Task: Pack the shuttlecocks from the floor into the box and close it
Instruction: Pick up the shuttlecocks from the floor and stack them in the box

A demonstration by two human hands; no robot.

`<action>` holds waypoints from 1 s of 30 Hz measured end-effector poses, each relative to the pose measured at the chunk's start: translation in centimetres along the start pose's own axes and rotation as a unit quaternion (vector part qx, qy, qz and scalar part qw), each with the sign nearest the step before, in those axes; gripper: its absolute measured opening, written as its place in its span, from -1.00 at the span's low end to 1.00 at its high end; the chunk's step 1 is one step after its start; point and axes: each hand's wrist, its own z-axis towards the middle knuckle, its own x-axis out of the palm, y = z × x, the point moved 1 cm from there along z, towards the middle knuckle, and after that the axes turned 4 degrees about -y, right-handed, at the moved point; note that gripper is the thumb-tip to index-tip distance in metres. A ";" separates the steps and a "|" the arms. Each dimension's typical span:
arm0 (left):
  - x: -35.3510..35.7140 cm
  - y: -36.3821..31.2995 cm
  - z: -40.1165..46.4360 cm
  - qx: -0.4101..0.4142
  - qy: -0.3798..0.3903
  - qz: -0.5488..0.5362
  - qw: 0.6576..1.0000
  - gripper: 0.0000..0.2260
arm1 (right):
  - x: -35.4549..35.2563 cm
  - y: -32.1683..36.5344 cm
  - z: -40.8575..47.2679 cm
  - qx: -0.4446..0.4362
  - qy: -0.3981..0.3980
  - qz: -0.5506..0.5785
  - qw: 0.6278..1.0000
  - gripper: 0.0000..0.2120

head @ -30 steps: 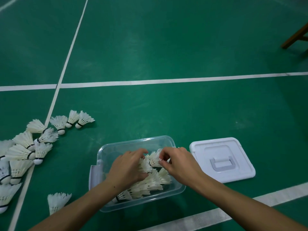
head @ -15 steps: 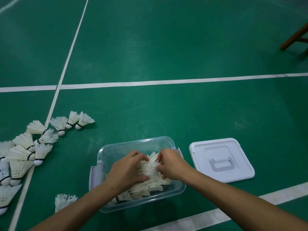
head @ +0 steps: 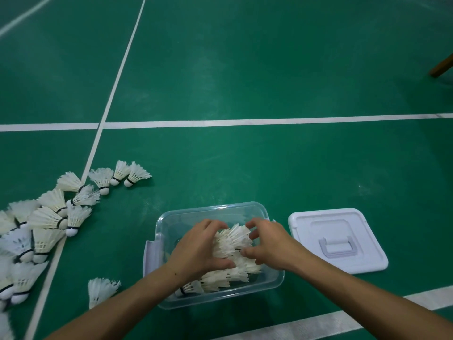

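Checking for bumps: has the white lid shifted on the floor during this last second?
No. The lid keeps its spot beside the box, above the white floor line.

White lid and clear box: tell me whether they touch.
Apart. The head view shows a strip of green floor between the white lid and the clear box.

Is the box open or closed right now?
Open: the white lid lies flat on the floor right of the box, and both hands are inside.
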 end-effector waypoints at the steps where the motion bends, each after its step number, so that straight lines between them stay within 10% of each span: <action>1: -0.7 -0.1 -0.2 0.006 -0.010 -0.016 1.000 -0.26 | -0.6 0.1 -0.3 -0.014 -0.011 0.003 1.000 -0.34; 16: -18.1 5.6 -9.9 -0.050 -0.294 -0.111 0.948 -0.52 | -2.4 18.2 -1.5 -0.308 0.010 -0.033 0.951 -0.48; 30: -20.5 21.5 -28.6 -0.278 -0.278 0.006 0.919 -0.42 | 16.4 26.5 1.2 -0.402 0.132 -0.103 0.900 -0.42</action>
